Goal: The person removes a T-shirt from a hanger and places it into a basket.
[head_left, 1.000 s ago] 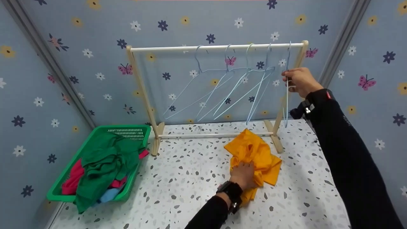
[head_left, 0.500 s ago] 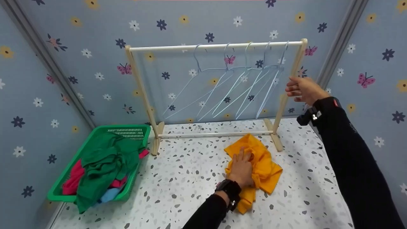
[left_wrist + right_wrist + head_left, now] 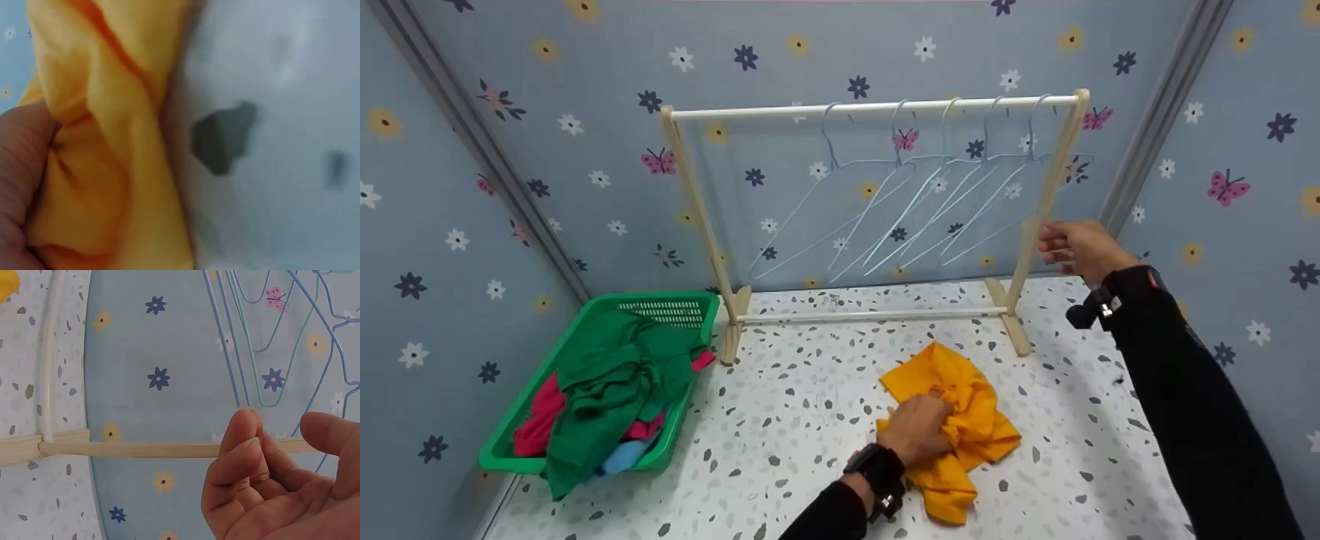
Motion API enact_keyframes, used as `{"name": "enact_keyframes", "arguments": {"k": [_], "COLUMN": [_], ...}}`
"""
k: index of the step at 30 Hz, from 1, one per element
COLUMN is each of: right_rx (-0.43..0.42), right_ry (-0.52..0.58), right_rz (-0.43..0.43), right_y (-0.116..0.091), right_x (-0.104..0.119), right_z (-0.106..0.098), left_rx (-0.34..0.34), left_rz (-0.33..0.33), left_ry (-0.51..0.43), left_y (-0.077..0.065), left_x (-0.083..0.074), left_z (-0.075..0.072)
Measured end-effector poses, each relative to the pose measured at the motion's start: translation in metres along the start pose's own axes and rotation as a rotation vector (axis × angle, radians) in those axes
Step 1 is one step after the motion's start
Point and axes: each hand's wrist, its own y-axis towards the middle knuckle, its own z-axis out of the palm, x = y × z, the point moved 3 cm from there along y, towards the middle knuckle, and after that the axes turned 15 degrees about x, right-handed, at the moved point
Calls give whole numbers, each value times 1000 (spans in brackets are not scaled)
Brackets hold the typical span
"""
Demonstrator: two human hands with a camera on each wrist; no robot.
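Observation:
A crumpled yellow-orange garment point(image 3: 971, 401) lies on the speckled tabletop in the head view. My left hand point(image 3: 916, 429) grips a fold of it. In the left wrist view the thumb point(image 3: 22, 163) presses along the cloth, with the other fingers hidden. Beside the right post of the wooden rack, my right hand point(image 3: 1081, 247) hovers with relaxed, slightly bent fingers, holding nothing. In the right wrist view its thumb point(image 3: 329, 433) stands apart from the fingertips. Several thin pale-blue and green wire hangers point(image 3: 851, 162) hang bare from the white rod point(image 3: 780, 112).
At the left, a green plastic basket point(image 3: 679, 431) holds a green garment point(image 3: 607, 375) draped over its front rim, with pink-red cloth point(image 3: 538, 420) and blue cloth point(image 3: 624, 456) underneath. The rack's right foot point(image 3: 1014, 330) stands behind the yellow garment. Flower-patterned walls enclose the back and sides.
My right hand has let go of the rightmost hanger and moved down; that hanger has turned on the rod. My left hand has shifted toward me and leftward, the yellow garment with it.

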Motion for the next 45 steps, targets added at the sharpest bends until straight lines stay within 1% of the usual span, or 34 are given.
{"name": "enact_keyframes", "arguments": {"k": [3, 5, 6, 8, 10, 12, 13, 15, 19, 21, 23, 24, 25, 26, 27, 28, 29, 31, 32, 33, 34, 35, 36, 38, 40, 42, 45], "right_rx": [-1, -1, 0, 13, 18, 31, 35, 23, 10, -1, 0, -2, 2, -4, -5, -5, -13, -6, -11, -4, -6, -8, -11, -32, -52, -51, -34], "right_ry": [-46, -73, -83, -103, -111, -117, -117, -110, -117, -112, -105, -98, -95, -97, -102, -110, -118, -139, -150, -155, -151, -155, -156, -163, -174, -193, -196], "right_rz": [-15, -20, -22, -23, -21, -22, -20, -15, -13, -19, -29, -34, -42, -47, -53, -57, -57, -58, -55, -55, -56, -54, -56, -55, -44, -26, 4], "right_y": [-7, -13, -17, -24, -32, -40, -44, -51, -60, -62, -64, -64, -64, -65, -65, -65, -66, -68, -69, -69, -69, -69, -68, -67, -67, -68, -69], "right_x": [-11, -19, -23, -32, -42, -52, -57, -67, -83, -86, -87, -86, -85, -84, -83, -82, -82, -83, -84, -86, -89, -92, -95, -102, -109, -115, -119], "right_z": [-2, -5, -6, -9, -11, -14, -16, -23, -37, -42, -45, -45, -45, -44, -43, -42, -41, -39, -38, -37, -36, -36, -35, -33, -31, -28, -21], "left_rx": [-60, -134, -176, -281, -391, -481, -527, -605, -735, -780, -798, -791, -758, -704, -625, -518, -396, -129, -22, 63, 125, 160, 175, 178, 188, 210, 239], "left_rz": [37, 65, 70, 87, 89, 69, 42, -40, -250, -314, -364, -391, -427, -474, -523, -571, -610, -663, -676, -684, -685, -683, -681, -677, -670, -679, -694], "left_ry": [-117, -165, -180, -193, -190, -177, -156, -119, -50, -37, -36, -39, -38, -43, -56, -79, -111, -163, -192, -215, -233, -240, -239, -228, -217, -204, -192], "left_y": [-18, -34, -44, -68, -96, -126, -141, -172, -230, -252, -270, -277, -282, -286, -289, -291, -290, -286, -282, -279, -274, -270, -265, -256, -251, -249, -253], "left_x": [14, 25, 31, 43, 56, 69, 76, 92, 131, 154, 177, 189, 201, 212, 222, 232, 240, 253, 257, 261, 263, 265, 266, 267, 267, 269, 273], "left_z": [-12, -27, -36, -58, -83, -110, -123, -149, -198, -219, -237, -244, -249, -251, -251, -249, -244, -231, -224, -219, -216, -214, -213, -213, -212, -208, -200]}}
